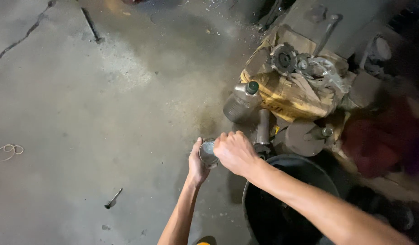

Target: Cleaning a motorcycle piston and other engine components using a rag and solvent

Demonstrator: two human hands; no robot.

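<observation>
My left hand [196, 166] grips a small round metal part [207, 152] from below and behind. From the right, my right hand [234, 152] closes over the top of the same part, its fingers curled on the rim. Both hands hover above the concrete floor [105, 113], just left of a black round basin [309, 168]. Most of the part is hidden by my fingers.
A grimy plastic bottle [241, 101] with a dark cap lies beside a yellow cardboard box [286, 97] holding gears [283, 58] and metal parts. Near the basin lie a metal shaft [263, 127] and a round disc [304, 138]. On the floor at left are a valve-like pin [113, 199] and rubber bands [8, 151].
</observation>
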